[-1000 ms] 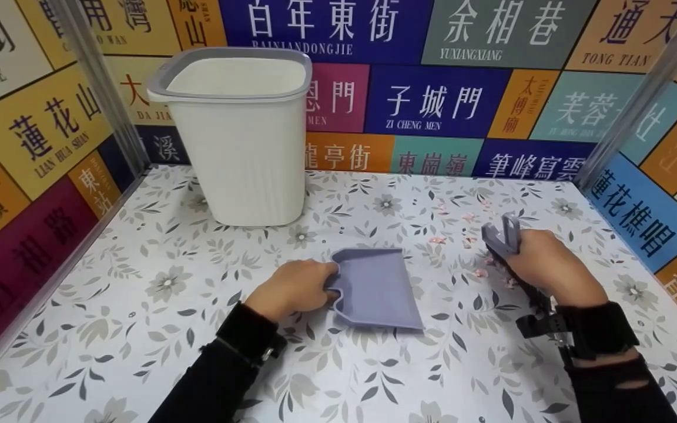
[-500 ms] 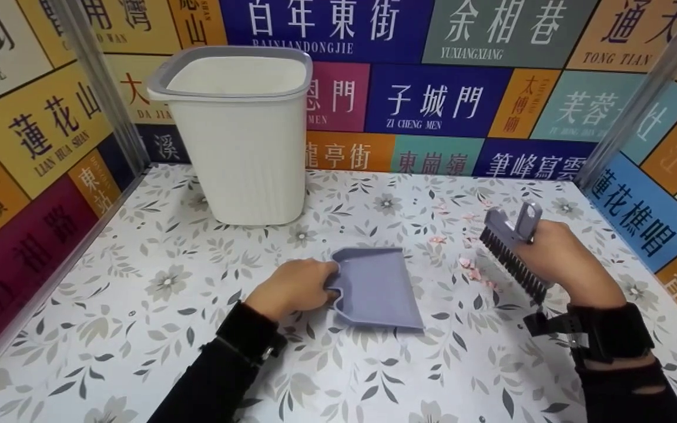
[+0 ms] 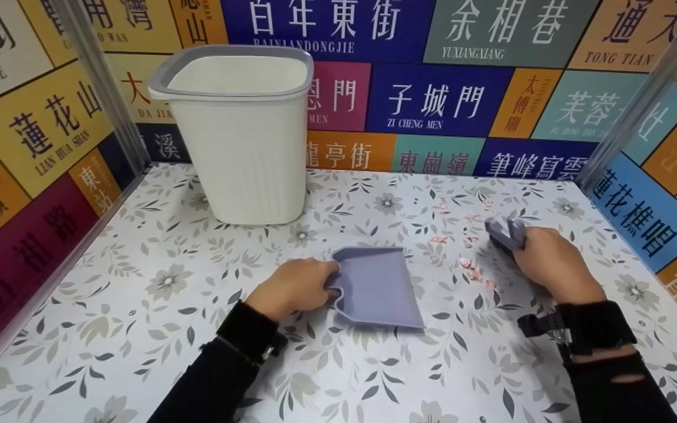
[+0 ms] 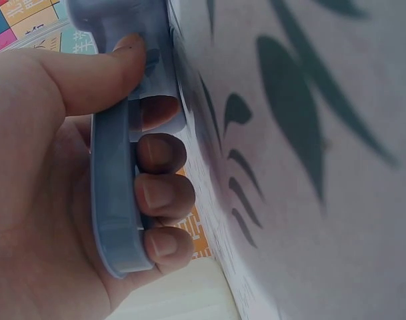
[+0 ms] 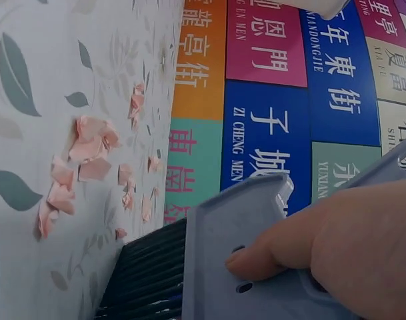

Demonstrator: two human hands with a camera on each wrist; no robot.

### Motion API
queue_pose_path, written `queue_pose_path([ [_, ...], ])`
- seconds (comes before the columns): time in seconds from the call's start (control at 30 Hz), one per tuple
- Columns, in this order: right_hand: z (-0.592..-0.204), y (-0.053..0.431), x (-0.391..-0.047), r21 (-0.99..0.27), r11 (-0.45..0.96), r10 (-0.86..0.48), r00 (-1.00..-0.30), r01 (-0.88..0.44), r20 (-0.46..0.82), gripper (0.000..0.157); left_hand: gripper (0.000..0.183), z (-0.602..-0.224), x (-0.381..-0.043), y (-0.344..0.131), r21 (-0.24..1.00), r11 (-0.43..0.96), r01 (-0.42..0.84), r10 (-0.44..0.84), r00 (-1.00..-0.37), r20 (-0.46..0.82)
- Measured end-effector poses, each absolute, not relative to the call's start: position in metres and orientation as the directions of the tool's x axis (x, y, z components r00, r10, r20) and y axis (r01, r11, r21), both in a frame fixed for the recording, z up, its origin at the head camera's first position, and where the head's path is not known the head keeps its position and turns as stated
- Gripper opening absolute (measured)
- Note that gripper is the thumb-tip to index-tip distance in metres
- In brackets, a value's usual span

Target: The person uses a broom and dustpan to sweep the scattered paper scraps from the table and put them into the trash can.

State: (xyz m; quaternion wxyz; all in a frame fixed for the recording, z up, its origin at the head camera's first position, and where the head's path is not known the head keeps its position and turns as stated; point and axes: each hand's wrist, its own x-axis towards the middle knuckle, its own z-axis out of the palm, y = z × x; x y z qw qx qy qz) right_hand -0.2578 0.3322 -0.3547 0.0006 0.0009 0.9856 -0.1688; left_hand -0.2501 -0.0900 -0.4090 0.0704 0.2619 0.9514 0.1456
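Item, your left hand [image 3: 294, 285]: reaching in from the lower left, forearm slanting up and to the right, back of the hand uppermost. Its fingers [image 4: 164, 193] are curled round the dustpan's handle [image 4: 113, 187], the thumb laid along the top near the pan.

Item, dustpan [image 3: 381, 288]: grey-purple, lying on the bench [image 3: 109, 276], mouth facing right, toward your other hand.

Item, your right hand [image 3: 550, 258]: forearm rising from the lower right and leaning left. It grips the brush [image 3: 506, 234], thumb pressed against the flat side; the remaining right fingers are hidden.

Item, brush: grey-purple, dark bristles [image 5: 146, 277] turned down toward the bench; whether they touch it, you cannot tell.

Item, pink scraps [image 3: 472, 270]: a cluster between dustpan and brush, just left of the brush, with others scattered farther back.

Item, bin [image 3: 247, 161]: white, grey-rimmed, upright at the back left, well apart from the scraps.
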Motion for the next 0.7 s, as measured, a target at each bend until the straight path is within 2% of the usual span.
queue_pose_path([
  [0.13,-0.353,0.328,-0.257,-0.348,0.937,-0.018,-0.999,0.001,-0.051,0.028,0.018,-0.408,-0.250,-0.089,0.317,0.825,0.468,0.513,-0.856,-0.070],
  [0.43,-0.348,0.312,-0.251,-0.374,0.925,-0.101,-0.992,-0.065,-0.077,0.047,0.020,-0.408,-0.250,-0.089,0.318,0.827,0.464,0.512,-0.855,-0.081],
  [0.53,-0.346,0.305,-0.248,-0.393,0.917,-0.123,-0.988,-0.075,-0.098,0.040,0.020,-0.409,-0.250,-0.089,0.320,0.825,0.466,0.514,-0.854,-0.080],
  [0.7,-0.343,0.294,-0.242,-0.410,0.904,-0.175,-0.981,-0.125,-0.086,0.052,0.020,-0.409,-0.250,-0.089,0.323,0.825,0.463,0.511,-0.855,-0.082],
])
